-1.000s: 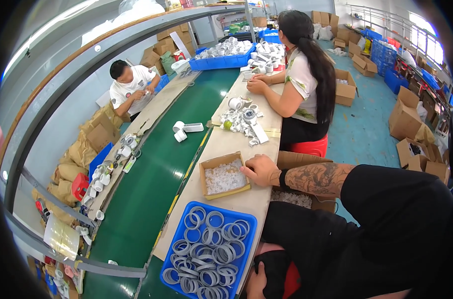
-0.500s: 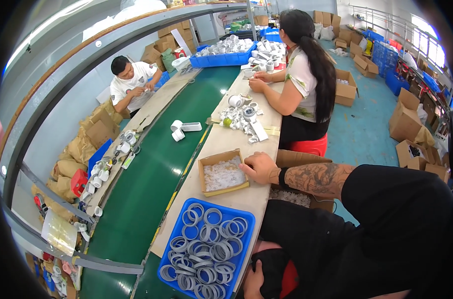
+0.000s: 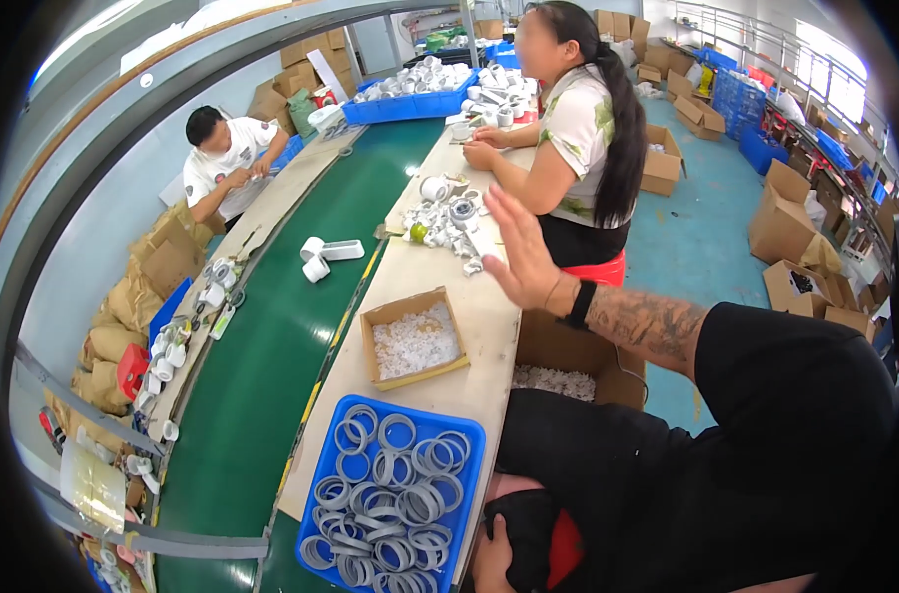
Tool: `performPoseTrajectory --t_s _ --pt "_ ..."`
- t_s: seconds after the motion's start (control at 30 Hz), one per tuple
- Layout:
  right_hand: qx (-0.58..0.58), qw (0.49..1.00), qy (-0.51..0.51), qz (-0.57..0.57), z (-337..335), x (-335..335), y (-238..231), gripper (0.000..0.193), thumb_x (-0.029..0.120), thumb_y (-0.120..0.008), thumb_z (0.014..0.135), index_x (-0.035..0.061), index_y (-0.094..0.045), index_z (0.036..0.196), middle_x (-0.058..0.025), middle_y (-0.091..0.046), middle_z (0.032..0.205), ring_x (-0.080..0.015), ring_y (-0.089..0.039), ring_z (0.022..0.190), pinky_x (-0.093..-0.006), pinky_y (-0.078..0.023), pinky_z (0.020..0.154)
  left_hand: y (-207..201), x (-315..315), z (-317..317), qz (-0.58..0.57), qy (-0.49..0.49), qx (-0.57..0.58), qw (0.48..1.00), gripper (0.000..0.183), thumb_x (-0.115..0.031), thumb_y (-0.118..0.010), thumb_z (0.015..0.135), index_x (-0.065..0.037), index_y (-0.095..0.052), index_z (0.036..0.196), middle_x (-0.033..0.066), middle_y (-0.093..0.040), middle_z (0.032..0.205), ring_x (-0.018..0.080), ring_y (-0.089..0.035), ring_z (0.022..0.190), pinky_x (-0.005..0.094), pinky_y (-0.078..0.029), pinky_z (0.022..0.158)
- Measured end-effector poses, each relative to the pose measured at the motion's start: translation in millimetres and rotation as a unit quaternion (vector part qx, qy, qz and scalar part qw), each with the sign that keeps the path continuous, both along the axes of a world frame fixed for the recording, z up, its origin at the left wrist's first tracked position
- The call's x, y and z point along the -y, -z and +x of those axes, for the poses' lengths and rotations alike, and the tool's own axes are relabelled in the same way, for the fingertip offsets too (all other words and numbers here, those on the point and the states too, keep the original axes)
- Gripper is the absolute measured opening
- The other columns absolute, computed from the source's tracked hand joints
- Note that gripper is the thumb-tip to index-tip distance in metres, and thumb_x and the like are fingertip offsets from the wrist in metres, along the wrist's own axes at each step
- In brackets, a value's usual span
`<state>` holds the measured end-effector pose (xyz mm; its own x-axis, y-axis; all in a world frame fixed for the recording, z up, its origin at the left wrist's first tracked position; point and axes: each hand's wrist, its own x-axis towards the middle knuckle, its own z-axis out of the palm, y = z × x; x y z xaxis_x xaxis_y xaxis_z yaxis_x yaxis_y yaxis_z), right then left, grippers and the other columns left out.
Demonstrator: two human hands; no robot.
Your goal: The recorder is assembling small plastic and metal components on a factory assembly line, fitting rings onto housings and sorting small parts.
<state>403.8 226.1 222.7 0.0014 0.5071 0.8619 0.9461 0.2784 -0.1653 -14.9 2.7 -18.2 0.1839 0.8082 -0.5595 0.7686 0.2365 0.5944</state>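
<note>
My right hand (image 3: 523, 252) is raised over the table edge, fingers stretched out and thumb apart, holding nothing. A dark band circles its wrist. Behind its fingers lies a pile of white and grey plastic fittings (image 3: 449, 211). Nearer me stands a shallow cardboard box (image 3: 368, 348) of small clear-white pieces (image 3: 415, 341). My left hand (image 3: 491, 561) is low at the bottom edge, against black cloth beside my leg; its fingers are mostly hidden. Next to it on the table, a blue tray (image 3: 477, 435) holds many grey plastic rings (image 3: 420, 502).
A green conveyor belt (image 3: 261, 395) runs alongside, carrying white fittings (image 3: 321, 255). Two people work nearby, one across the belt (image 3: 237, 163), one farther along my side (image 3: 583, 128). Below the table edge, an open carton (image 3: 622, 376) holds pale pieces. A blue crate (image 3: 410, 107) of white fittings stands farther off.
My right hand has lifted off the rim of the cardboard box and moved up and away, its fingers spreading. The view has shifted slightly. My left hand stays low.
</note>
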Motion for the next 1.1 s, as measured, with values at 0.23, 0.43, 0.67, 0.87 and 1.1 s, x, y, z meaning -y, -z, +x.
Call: performPoseTrajectory --t_s 0.23,0.43,0.67,0.87,1.1 --pt "0.044 0.946 -0.141 -0.288 -22.6 133.6 113.5 0.089 0.052 -0.063 0.106 -0.0021 -0.035 0.171 -0.029 -0.033 0.177 -0.0446 -0.032 0.165 -0.0607 -0.026 0.135 -15.2 1.7 -6.9 -0.002 0.043 0.022 0.999 0.08 -0.06 -0.04 0.116 0.005 -0.051 0.162 0.0315 -0.047 0.169 0.0481 -0.039 0.16 0.0464 -0.028 0.133" --pt "0.052 0.9 -0.206 -0.381 -30.7 180.0 107.2 0.089 0.048 -0.061 0.11 0.0065 -0.02 0.178 -0.0246 -0.018 0.184 -0.0473 -0.04 0.159 -0.0562 -0.036 0.131 3.4 19.5 -8.0 0.073 0.059 0.039 0.995 0.084 -0.066 -0.042 0.114 0.002 -0.054 0.161 0.0324 -0.051 0.166 0.0502 -0.044 0.156 0.0493 -0.034 0.13" --pt "-0.023 0.87 -0.211 -0.445 -30.2 202.0 79.2 0.094 0.039 -0.066 0.104 0.0123 -0.017 0.18 -0.0213 -0.012 0.186 -0.0476 -0.058 0.142 -0.053 -0.051 0.115 -55.7 28.0 5.8 0.004 0.054 0.01 0.998 0.086 -0.068 -0.04 0.113 0.004 -0.059 0.156 0.0345 -0.057 0.159 0.0524 -0.05 0.149 0.0526 -0.04 0.125" --pt "-0.022 0.88 -0.211 -0.426 -34.4 214.5 83.9 0.096 0.032 -0.069 0.101 0.0151 -0.017 0.179 -0.0185 -0.013 0.186 -0.046 -0.062 0.137 -0.0525 -0.057 0.109 -108.4 51.6 18.6 -0.001 0.023 0.022 0.999 0.088 -0.07 -0.039 0.112 0.006 -0.065 0.149 0.0382 -0.06 0.151 0.0536 -0.053 0.147 0.0534 -0.04 0.124" --pt "-0.028 0.874 -0.2 -0.442 -41.3 216.6 72.6 0.095 0.028 -0.072 0.098 0.0154 -0.021 0.178 -0.0153 -0.015 0.186 -0.0433 -0.061 0.14 -0.051 -0.056 0.114 -62.4 42.5 -3.5 -0.01 0.021 0.018 1.0 0.091 -0.072 -0.038 0.111 0.007 -0.067 0.146 0.0404 -0.059 0.151 0.0552 -0.051 0.148 0.0545 -0.036 0.126"
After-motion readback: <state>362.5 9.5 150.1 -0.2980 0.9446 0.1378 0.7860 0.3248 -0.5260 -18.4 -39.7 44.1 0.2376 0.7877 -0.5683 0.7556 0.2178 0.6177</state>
